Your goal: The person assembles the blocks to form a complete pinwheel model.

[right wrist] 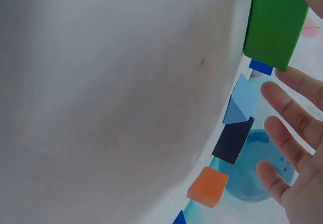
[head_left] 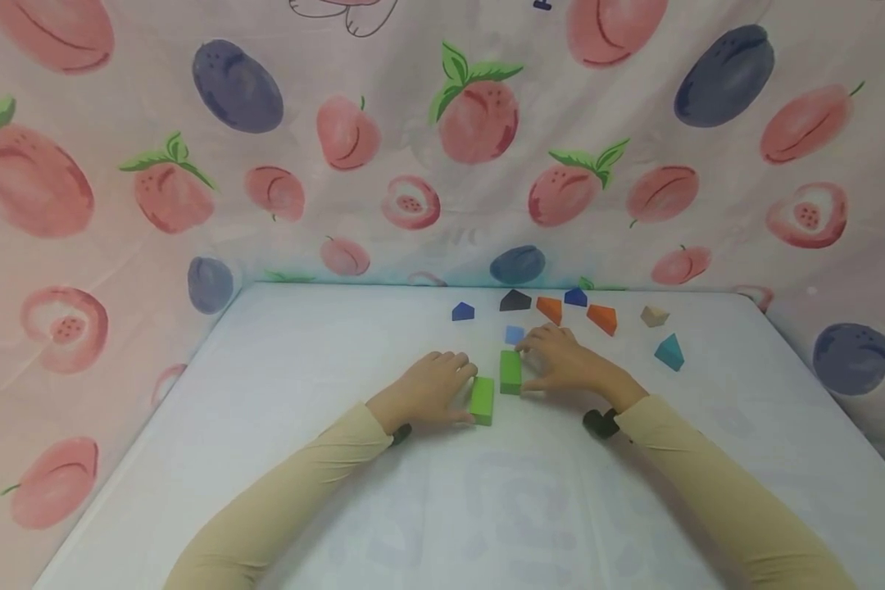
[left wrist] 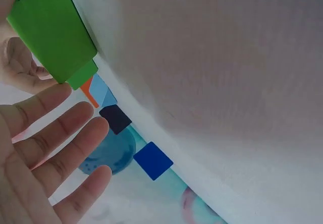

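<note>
In the head view two green rectangular blocks lie side by side with a small gap, the left block [head_left: 483, 401] a little nearer than the right block [head_left: 510, 373]. My left hand [head_left: 429, 389] pinches the left one lengthwise, thumb at its near end and index fingertip at its far end. The left wrist view shows that green block [left wrist: 53, 30] with the other fingers spread off it. Likewise, my right hand [head_left: 569, 360] holds the right block by its two ends. In the right wrist view, thumb and index fingertip meet this green block [right wrist: 276, 24].
Beyond the hands are a light blue block [head_left: 514, 334], dark blue blocks [head_left: 463, 311] [head_left: 576, 297], a black block [head_left: 515, 301] and orange blocks [head_left: 549, 309] [head_left: 602, 319]. Farther right lie a wooden block [head_left: 654, 315] and a teal block [head_left: 670, 352]. A fruit-patterned cloth [head_left: 413, 123] backs the white table [head_left: 302, 336].
</note>
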The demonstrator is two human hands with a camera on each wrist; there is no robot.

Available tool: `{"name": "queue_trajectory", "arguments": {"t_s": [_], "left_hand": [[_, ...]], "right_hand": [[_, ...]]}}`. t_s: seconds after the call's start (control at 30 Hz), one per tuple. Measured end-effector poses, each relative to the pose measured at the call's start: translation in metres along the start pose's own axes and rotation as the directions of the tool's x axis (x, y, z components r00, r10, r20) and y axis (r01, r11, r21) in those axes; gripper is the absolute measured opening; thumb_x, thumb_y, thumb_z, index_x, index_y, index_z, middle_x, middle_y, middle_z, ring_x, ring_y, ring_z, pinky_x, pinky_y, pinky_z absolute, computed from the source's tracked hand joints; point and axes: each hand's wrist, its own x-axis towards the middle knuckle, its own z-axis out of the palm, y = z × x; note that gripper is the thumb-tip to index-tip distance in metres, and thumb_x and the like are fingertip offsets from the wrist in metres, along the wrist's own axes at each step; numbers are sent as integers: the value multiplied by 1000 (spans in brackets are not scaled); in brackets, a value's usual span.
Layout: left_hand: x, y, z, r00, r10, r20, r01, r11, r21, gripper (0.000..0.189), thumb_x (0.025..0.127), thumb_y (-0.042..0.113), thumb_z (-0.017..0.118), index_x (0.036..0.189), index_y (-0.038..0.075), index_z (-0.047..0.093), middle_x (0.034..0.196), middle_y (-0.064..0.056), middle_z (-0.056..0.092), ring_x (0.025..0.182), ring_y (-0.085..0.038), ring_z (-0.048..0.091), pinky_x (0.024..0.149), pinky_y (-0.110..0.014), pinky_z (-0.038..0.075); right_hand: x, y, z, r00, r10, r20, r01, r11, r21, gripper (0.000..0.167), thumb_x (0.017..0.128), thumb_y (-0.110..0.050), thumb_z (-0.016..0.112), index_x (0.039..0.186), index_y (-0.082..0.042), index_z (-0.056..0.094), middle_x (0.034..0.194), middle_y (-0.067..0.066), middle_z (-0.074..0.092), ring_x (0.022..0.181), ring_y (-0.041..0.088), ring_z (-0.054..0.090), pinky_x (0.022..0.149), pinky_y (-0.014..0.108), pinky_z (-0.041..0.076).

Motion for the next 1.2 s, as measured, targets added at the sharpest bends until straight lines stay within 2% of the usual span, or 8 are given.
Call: {"name": "queue_trajectory", "arguments": {"t_s": [0.23, 0.47, 0.67, 0.87, 1.03, 1.2], "left_hand": [[4, 3, 2, 1000, 11, -16, -11, 1000, -3, 71, 79, 64, 59, 128, 15, 49, 125, -3, 56, 114, -18, 53, 100, -34, 42], [5, 7, 1, 1000, 13, -17, -12, 1000, 22, 71, 79, 66, 58, 127, 13, 50, 121, -2, 57, 109, -16, 54, 97, -32, 43], [5, 8, 2, 1000, 21, -23, -20, 1000, 17, 69, 79, 65, 59, 125, 15, 50, 118, -1, 58, 106, -15, 54, 94, -32, 44], [7, 10, 3, 998, 35, -48, -32, 997, 75, 69, 79, 67, 56, 124, 15, 51, 111, 0, 58, 101, -16, 54, 92, -32, 43], [10, 12, 3, 998, 21, -66, -12, 991, 136, 67, 80, 70, 53, 120, 16, 53, 107, 0, 59, 98, -16, 54, 90, -33, 43], [11, 13, 3, 999, -5, -42, 11, 989, 146, 70, 80, 72, 50, 120, 14, 57, 112, -2, 60, 102, -18, 54, 92, -33, 42]], "right_hand": [[3, -3, 0, 1000, -8, -4, 8, 999, 32, 59, 72, -42, 78, 121, -12, 59, 117, 6, 59, 118, 28, 44, 103, 57, 32], [7, -5, -1, 1000, 4, -11, -4, 1000, 27, 60, 73, -40, 78, 123, -14, 59, 117, 7, 58, 119, 29, 43, 106, 64, 24], [10, -5, -1, 999, -21, -28, 21, 1000, 0, 60, 74, -41, 77, 123, -12, 59, 122, 10, 57, 122, 32, 42, 106, 65, 24], [14, -9, 1, 998, -60, -18, 59, 996, -66, 62, 77, -45, 73, 127, -12, 56, 129, 11, 55, 126, 33, 40, 107, 63, 26], [16, -15, 0, 998, -65, -3, 64, 995, -81, 63, 78, -45, 72, 129, -12, 55, 131, 12, 54, 127, 33, 41, 106, 60, 28], [17, -19, 1, 998, -65, 6, 65, 989, -134, 64, 79, -47, 70, 130, -12, 54, 130, 12, 55, 126, 32, 42, 106, 58, 30]]}}
